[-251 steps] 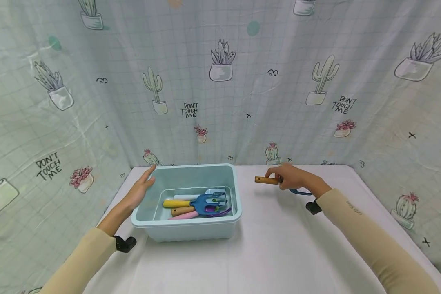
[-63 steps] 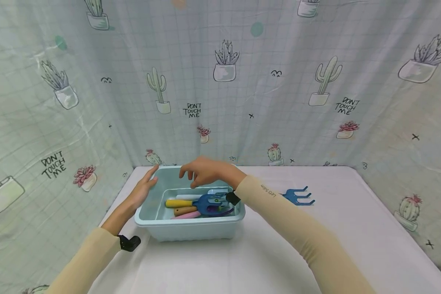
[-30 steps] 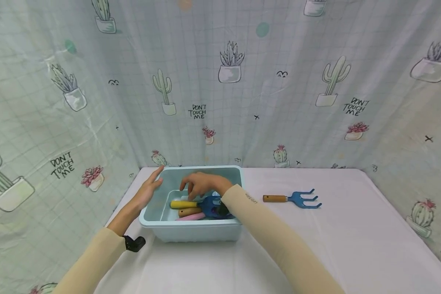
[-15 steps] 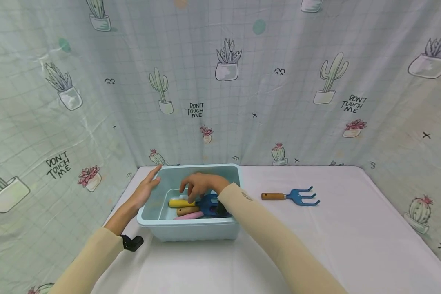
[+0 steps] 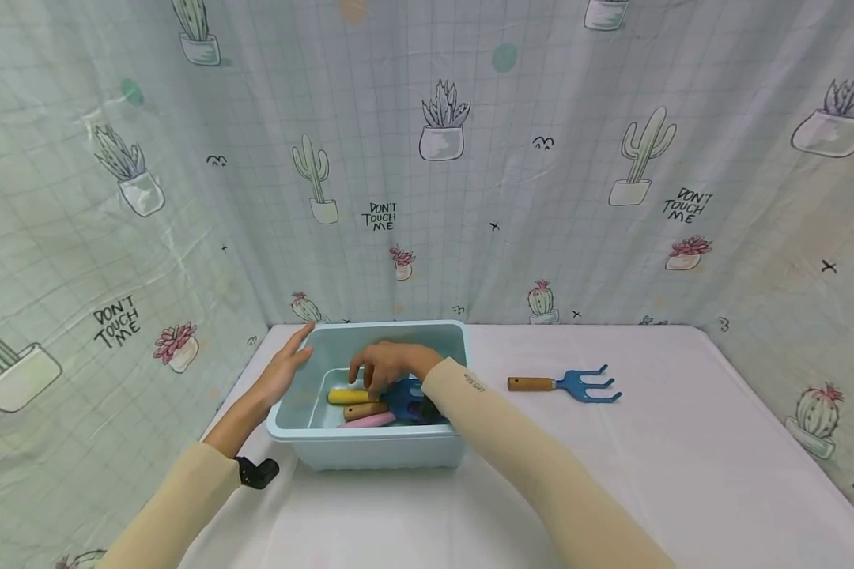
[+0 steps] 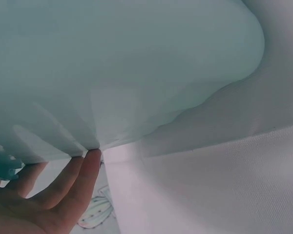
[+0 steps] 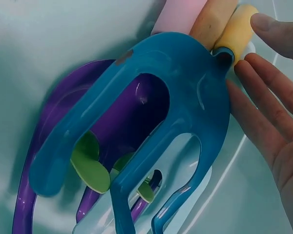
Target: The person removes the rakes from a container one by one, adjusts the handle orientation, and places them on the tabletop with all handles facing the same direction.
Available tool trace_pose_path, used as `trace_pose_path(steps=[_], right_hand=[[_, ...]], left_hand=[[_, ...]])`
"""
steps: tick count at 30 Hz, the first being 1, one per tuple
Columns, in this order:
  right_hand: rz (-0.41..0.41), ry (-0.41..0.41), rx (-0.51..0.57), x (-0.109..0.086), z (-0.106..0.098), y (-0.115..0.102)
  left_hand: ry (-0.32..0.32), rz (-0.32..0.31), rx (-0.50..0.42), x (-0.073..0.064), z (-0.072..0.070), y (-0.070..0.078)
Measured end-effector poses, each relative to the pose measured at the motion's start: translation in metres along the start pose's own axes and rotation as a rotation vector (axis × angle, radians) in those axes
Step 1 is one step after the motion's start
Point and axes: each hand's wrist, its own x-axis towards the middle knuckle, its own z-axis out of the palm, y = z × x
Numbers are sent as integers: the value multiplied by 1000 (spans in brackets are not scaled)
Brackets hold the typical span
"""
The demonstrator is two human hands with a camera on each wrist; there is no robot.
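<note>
A light blue plastic bin (image 5: 363, 449) stands on the white table. My left hand (image 5: 280, 374) rests against its left side; in the left wrist view, straight fingers (image 6: 83, 175) touch the outer wall. Inside the bin, a blue hand cultivator (image 7: 198, 92) with a yellow handle (image 5: 341, 397) lies on top of other tools. My right hand (image 5: 390, 362) reaches in from above and pinches that handle close to the blue head, thumb on one side and fingertips on the other. Beneath are a pink handle (image 7: 178, 17), a wooden handle (image 7: 212, 22) and a purple tool (image 7: 63, 107).
Right of the bin, another blue cultivator (image 5: 585, 386) with a wooden handle lies on the table (image 5: 512, 482), prongs to the right. Green pieces (image 7: 90, 168) show between the prongs in the bin. A patterned cloth (image 5: 498, 174) hangs behind and at both sides.
The wooden-handled cultivator, earlier in my right hand, now lies on the table. My right hand moved left, down into the bin and onto the yellow handle. My left hand stays at the bin.
</note>
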Motion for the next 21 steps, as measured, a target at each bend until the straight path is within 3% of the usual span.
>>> trace_pose_path(steps=[8,14,21], right_hand=[[1,-44,4,4,-1,-2],[-15,-32,-6,3,0,-2],[-32,5,-105,6,2,-2]], left_hand=[[-7,-17,6,1,-1,0],[-4,-17,1,2,-1,-1],[-6,-17,1,0,0,1]])
